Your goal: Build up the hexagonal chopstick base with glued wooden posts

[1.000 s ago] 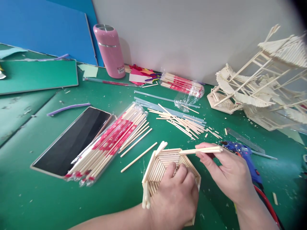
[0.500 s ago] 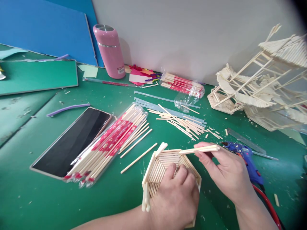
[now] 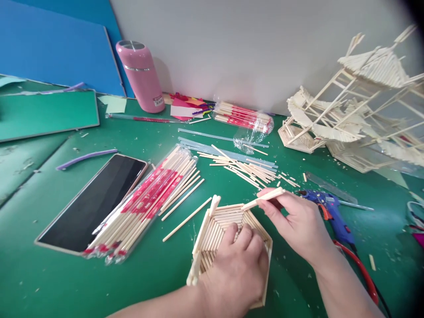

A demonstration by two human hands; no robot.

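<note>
A hexagonal tray of glued wooden sticks [image 3: 215,221] lies on the green mat near me. My left hand [image 3: 236,269] rests flat on it, fingers pressing its slatted floor. My right hand [image 3: 293,221] pinches a short bundle of sticks [image 3: 263,198] and holds it tilted against the tray's far right rim. A blue glue gun [image 3: 326,210] lies just right of that hand, its red cord running toward me.
Packs of chopsticks in red-printed wrap [image 3: 149,198], a dark tablet [image 3: 94,198], loose sticks [image 3: 245,168], clear glue rods [image 3: 212,145], a pink bottle [image 3: 139,75] and a second pack [image 3: 243,117] lie on the mat. A stick-built model [image 3: 357,115] stands at right.
My right hand has tilted the stick bundle down to the left and brought it against the tray's rim. The view shifted slightly; my left hand stays on the tray.
</note>
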